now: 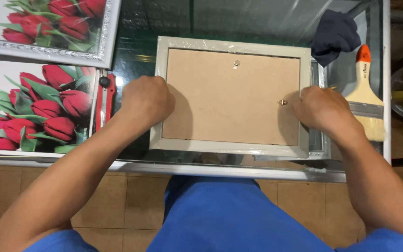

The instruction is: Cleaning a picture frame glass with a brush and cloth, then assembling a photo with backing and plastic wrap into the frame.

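1. Brown fibreboard backing (232,95) is seen filling a pale grey frame (232,42), which lies face down on a glass table (164,28), near its front edge.
2. The left edge of the frame is gripped by the left hand (146,99), curled narrow over the rail; the right hand (322,108) is closed on the right edge in the same way, though the fingertips are hidden, so it cannot be told whether a clip is pinched.
3. The frame's long axis runs left to right, parallel to the table's front edge; a small hanger (236,64) on the backing is set toward the far rail.
4. Left of the frame a red cutter (104,100) and tulip prints (33,109) are laid; right of it a brush (366,93) and, farther back, a dark cloth (334,35).
5. Risk, as judged: if uneven pressure is applied, the backing may be bowed or the glass beneath cracked; the frame could also be slid off the near edge.
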